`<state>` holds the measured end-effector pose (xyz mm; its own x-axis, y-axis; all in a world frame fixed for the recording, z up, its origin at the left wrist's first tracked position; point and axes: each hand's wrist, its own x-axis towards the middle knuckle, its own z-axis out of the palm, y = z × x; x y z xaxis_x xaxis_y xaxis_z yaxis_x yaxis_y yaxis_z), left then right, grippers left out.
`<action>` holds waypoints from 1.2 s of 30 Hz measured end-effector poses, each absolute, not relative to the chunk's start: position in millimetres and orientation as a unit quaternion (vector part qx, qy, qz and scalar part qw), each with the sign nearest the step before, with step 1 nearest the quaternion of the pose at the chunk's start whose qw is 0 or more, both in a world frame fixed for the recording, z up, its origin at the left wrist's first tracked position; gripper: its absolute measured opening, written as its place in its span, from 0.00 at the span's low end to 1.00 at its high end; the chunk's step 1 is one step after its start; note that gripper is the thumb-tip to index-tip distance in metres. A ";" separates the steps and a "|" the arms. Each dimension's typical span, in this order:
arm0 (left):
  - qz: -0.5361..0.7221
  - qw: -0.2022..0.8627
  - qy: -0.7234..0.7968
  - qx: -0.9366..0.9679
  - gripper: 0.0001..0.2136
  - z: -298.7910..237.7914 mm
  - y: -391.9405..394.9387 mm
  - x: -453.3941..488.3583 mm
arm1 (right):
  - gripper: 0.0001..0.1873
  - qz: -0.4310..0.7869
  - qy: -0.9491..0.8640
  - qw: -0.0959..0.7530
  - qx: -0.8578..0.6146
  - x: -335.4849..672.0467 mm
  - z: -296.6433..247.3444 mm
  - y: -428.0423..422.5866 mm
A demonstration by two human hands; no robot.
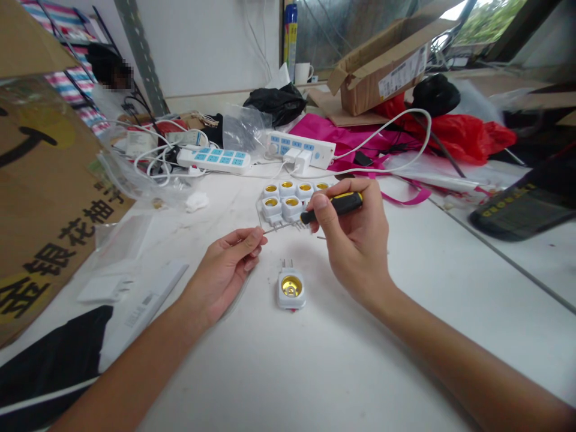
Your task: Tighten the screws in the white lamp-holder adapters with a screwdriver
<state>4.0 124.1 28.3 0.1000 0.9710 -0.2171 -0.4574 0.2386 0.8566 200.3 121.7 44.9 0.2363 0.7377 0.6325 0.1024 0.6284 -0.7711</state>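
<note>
My right hand point(355, 240) grips a screwdriver point(335, 207) by its black and yellow handle, with the thin metal shaft running left. My left hand point(229, 267) pinches the shaft's tip between thumb and fingers; whether something tiny sits there I cannot tell. On the white table point(315, 360) just below the hands lies one white plug-in lamp socket point(290, 288) with a brass centre and two prongs pointing away. Behind the screwdriver stands a cluster of several more white sockets point(288, 201) with brass centres.
A large cardboard box point(40, 180) stands at the left. White power strips point(213, 159) and cables lie at the back, with another power strip point(301, 147), a pink bag point(351, 135), a red bag point(459, 135) and an open carton point(382, 66). A black case point(522, 207) lies at the right.
</note>
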 end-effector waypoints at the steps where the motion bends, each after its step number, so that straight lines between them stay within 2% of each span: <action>1: 0.533 0.670 0.410 0.316 0.17 28.3 124.1 3.8 | 0.19 0.228 -0.577 0.695 -0.364 200.0 45.1 120.9; 14: 0.532 0.626 0.432 0.371 0.16 25.8 124.9 1.0 | 0.17 0.280 -0.578 0.678 -0.358 200.8 42.3 121.6; 22: 0.530 0.620 0.442 0.373 0.20 31.9 120.7 3.5 | 0.20 0.269 -0.560 0.685 -0.380 204.5 41.3 125.8; 36: 0.530 0.637 0.433 0.355 0.14 30.2 122.9 1.3 | 0.20 0.266 -0.546 0.697 -0.382 203.2 41.5 125.6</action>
<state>1.3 122.9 30.2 0.0625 0.9826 -0.1749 -0.3683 0.1855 0.9110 203.2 125.6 41.5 0.2636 0.7875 0.5571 0.0468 0.5664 -0.8228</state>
